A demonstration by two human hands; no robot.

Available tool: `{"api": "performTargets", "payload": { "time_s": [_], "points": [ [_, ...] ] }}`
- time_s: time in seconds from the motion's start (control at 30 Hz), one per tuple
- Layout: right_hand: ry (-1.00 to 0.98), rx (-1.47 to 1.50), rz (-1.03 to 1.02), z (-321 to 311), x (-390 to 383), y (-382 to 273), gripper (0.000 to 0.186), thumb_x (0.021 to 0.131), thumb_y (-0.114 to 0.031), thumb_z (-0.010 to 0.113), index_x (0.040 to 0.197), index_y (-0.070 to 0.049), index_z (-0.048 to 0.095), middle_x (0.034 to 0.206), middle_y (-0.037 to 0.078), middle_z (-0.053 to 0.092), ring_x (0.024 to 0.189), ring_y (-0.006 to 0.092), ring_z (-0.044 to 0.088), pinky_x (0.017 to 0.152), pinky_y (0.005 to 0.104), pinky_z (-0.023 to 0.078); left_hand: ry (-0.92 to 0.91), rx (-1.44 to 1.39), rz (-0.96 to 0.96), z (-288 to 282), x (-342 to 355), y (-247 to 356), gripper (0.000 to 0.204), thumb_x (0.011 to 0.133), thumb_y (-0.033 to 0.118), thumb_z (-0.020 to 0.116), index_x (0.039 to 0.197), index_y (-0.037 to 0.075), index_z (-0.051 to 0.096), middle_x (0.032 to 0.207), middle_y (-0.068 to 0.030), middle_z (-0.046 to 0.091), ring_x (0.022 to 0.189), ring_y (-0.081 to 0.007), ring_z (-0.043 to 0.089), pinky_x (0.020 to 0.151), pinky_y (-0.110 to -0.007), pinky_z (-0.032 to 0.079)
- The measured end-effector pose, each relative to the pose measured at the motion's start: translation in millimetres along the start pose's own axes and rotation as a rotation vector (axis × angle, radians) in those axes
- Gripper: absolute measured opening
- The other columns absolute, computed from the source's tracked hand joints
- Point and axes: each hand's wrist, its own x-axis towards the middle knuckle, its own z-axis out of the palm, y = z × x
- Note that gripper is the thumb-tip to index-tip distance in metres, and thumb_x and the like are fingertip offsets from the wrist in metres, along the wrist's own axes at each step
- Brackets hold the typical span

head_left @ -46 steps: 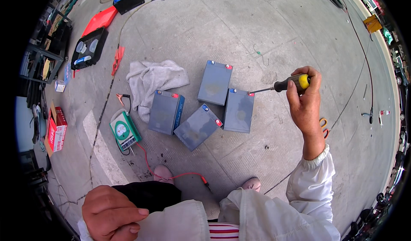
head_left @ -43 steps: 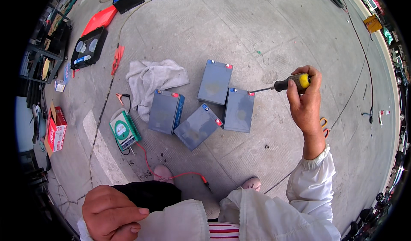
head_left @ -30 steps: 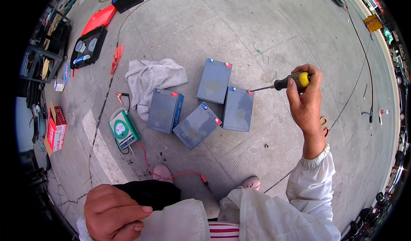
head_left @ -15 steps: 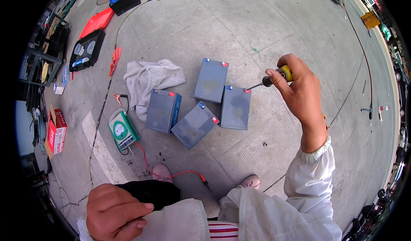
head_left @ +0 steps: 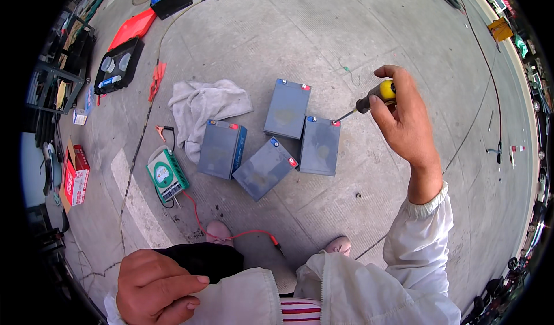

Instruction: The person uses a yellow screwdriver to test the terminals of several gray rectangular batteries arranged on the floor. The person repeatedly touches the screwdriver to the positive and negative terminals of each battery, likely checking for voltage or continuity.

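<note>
On grooved grey concrete [head_left: 277, 42], four batteries [head_left: 320, 145] near a crumpled cloth [head_left: 209, 104].

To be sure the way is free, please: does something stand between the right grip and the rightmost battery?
Nothing visible blocks the gap between the right grip and the rightmost battery; only the held screwdriver spans it, its tip at the red terminal.

Four batteries [head_left: 320, 149] on the floor [head_left: 346, 227], screwdriver [head_left: 363, 104] at the rightmost, cloth [head_left: 208, 107] behind the leftmost, meter [head_left: 165, 175] left
</note>
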Motion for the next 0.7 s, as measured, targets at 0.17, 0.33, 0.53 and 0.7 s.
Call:
{"api": "performTargets", "payload": {
  "time_s": [0.17,0.33,0.53,0.7],
  "points": [
    [0.004,-0.103,0.0,4.6,3.9,1.9,0.032,0.091,-0.024,0.072,0.115,-0.007,0.058,0.094,0.011,0.071,0.072,0.0261,0.069,0.066,0.0357,0.053,-0.006,0.008,0.002,-0.8,-0.7,-0.8,0.02,0.077,0.02,0.071,0.094,0.009,0.075,0.072,-0.0025,0.067,0.057,-0.0185,0.06,0.052,-0.033,0.041],
    [0.043,0.008,0.034,4.5,-0.1,-3.2,0.029,0.091,-0.02,0.07,0.116,-0.009,0.058,0.091,0.011,0.071,0.072,0.0252,0.069,0.065,0.0359,0.053,-0.01,0.028,-0.017,-1.8,0.8,0.7,0.019,0.079,0.022,0.072,0.093,0.009,0.075,0.072,-0.0023,0.067,0.057,-0.0186,0.06,0.052,-0.033,0.042],
    [0.049,-0.199,0.017,6.3,3.6,-1.4,0.031,0.091,-0.024,0.069,0.117,-0.01,0.059,0.093,0.011,0.069,0.071,0.0247,0.069,0.062,0.0365,0.052,-0.027,0.015,-0.018,-2.2,1.4,0.4,0.02,0.08,0.022,0.072,0.094,0.009,0.076,0.072,-0.0021,0.067,0.057,-0.0185,0.06,0.052,-0.033,0.042],
    [0.076,-0.168,-0.009,3.9,1.2,-1.3,0.028,0.093,-0.026,0.069,0.112,-0.01,0.059,0.09,0.011,0.069,0.071,0.0246,0.068,0.061,0.0353,0.052,-0.029,0.013,-0.016,0.6,2.8,-2.8,0.02,0.079,0.022,0.073,0.095,0.009,0.076,0.073,-0.002,0.067,0.058,-0.0184,0.06,0.052,-0.033,0.042]
  ]
}}
